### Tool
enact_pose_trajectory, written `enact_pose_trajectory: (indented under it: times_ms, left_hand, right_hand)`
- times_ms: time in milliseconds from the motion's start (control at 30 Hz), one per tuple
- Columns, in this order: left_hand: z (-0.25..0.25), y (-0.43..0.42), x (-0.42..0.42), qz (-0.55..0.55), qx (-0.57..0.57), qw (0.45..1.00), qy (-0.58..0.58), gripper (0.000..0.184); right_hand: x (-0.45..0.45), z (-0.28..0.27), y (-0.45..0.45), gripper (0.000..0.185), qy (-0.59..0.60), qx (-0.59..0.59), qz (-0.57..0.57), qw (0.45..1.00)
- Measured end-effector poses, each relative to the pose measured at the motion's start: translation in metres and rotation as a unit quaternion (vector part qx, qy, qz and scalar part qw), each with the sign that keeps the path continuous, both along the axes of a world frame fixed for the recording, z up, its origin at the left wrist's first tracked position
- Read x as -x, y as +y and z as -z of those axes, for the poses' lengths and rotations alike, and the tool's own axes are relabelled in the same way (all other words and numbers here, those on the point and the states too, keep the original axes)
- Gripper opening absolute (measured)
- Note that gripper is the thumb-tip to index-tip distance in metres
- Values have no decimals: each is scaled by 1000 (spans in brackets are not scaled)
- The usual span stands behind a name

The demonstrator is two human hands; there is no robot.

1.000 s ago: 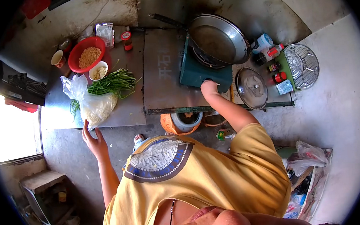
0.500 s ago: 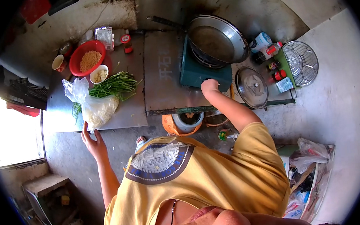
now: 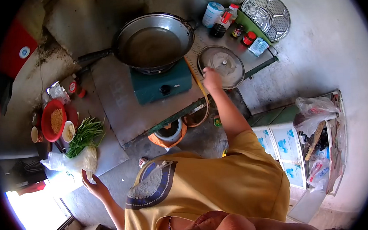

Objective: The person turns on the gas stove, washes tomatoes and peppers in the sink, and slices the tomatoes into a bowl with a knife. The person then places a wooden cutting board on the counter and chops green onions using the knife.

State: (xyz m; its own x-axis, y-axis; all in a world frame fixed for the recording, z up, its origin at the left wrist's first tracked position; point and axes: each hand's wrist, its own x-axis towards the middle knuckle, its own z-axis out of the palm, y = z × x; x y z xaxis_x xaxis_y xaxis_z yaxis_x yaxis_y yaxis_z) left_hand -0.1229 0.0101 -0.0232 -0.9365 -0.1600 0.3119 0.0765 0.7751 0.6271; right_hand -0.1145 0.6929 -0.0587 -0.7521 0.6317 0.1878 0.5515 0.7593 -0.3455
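Observation:
My right hand (image 3: 211, 79) is over the left edge of a round glass pan lid (image 3: 232, 79), its fingers curled in and seemingly holding nothing. A small gap separates it from the lid's knob (image 3: 224, 62). Down at the left, my left hand (image 3: 96, 188) has its fingers apart, right beside a clear plastic bag (image 3: 87, 159) with pale food in it; whether they touch is unclear. A wok (image 3: 152, 43) with some liquid in it sits on a teal gas stove (image 3: 162, 83), whose black dial (image 3: 165, 89) faces me.
Green stalks (image 3: 85, 135), a small white bowl (image 3: 68, 131) and a red bowl of peanuts (image 3: 56, 119) stand on the left counter. Bottles and jars, including a red-lidded jar (image 3: 249, 38), line the back right beside a perforated steamer plate (image 3: 266, 17). Below is a bucket (image 3: 168, 135).
My right hand has left the stove's dial and moved right to the lid. The left hand stays near the bag. My view has turned toward the right.

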Motion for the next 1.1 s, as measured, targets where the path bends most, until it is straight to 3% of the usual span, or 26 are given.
enact_pose_trajectory:
  times_ms: [67,133,200,267,367,500,567,633,733,833,900,1033,1100]
  left_hand:
    - [-4,20,-1,4,19,1000,-12,51]
    - [-12,43,-7,7,41,999,-28,50]
    - [-22,62,-15,11,74,997,-34,49]
    - [-33,76,-23,16,105,993,-43,49]
    - [-41,83,-32,-6,123,990,-63,49]
    - [-42,86,-38,-24,122,990,-63,50]
    - [-42,93,-38,-21,118,991,-57,51]
    - [-37,96,-38,-25,117,991,-56,51]
    - [-31,105,-38,-31,88,994,-62,52]
    - [-22,110,-40,-28,64,996,-48,54]
    - [-17,112,-42,-32,81,995,-45,54]
    - [-27,116,-53,-64,67,995,-47,56]
    - [-30,107,-65,-93,80,991,-47,57]
  right_hand:
    - [5,39,84,36,-39,-43,85,995]
    - [4,81,156,39,-69,-206,51,975]
    - [10,59,164,39,-97,-117,124,981]
    - [20,66,190,34,-128,-40,109,985]
    - [29,52,193,28,-205,-56,101,972]
    - [25,74,222,19,-128,-82,81,985]
    - [16,33,211,17,-100,-76,63,990]
    - [9,-2,211,15,18,-112,37,993]
    - [7,-124,162,16,112,-164,32,980]
    - [30,-211,127,17,235,-164,-104,952]
    - [59,-260,75,17,250,-175,-182,935]
    - [152,-268,3,15,231,-195,-334,893]
    - [195,-254,-30,16,160,-145,-340,915]
